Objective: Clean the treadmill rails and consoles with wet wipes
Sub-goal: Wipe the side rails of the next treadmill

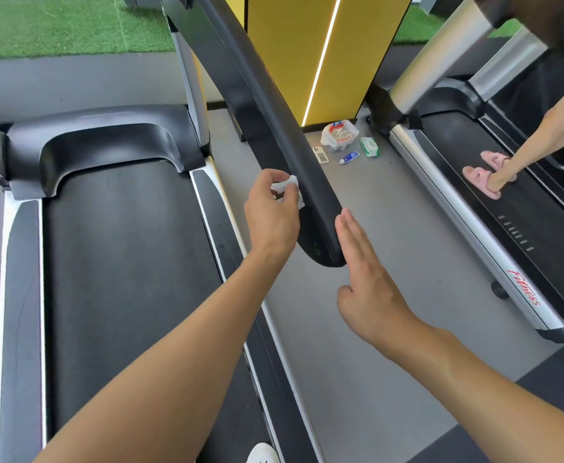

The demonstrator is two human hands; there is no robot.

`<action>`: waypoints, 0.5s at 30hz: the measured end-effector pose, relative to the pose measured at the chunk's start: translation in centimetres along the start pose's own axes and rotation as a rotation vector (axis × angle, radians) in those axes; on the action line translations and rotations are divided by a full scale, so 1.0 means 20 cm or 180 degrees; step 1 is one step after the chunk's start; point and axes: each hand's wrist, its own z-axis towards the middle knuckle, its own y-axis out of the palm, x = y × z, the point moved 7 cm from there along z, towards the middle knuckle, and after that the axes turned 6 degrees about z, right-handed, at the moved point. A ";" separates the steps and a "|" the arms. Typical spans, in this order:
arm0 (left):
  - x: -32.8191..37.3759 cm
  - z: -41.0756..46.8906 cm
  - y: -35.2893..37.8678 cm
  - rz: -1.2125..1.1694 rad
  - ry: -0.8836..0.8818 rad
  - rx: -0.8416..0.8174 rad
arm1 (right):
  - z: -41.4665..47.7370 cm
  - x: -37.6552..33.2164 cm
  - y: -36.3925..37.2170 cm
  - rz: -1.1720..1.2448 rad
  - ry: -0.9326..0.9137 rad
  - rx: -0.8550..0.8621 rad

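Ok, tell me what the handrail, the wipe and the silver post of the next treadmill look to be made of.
The handrail: black, smooth, semi-matte with soft sheen, likely moulded plastic or rubbery coating. The wipe: white, crumpled, thin nonwoven cloth or paper, pinched in the left hand. The silver post: brushed-looking metal, probably aluminium, going by its streaked grey shine.
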 end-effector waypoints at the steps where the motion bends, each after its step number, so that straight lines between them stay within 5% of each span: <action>1: -0.01 0.00 0.00 -0.0024 -0.0028 -0.0014 | 0.00 0.00 0.00 0.0001 -0.0002 -0.0004; 15: -0.07 -0.18 0.02 -0.0152 0.0222 -0.0307 | 0.01 0.01 0.01 -0.0066 0.0025 0.0037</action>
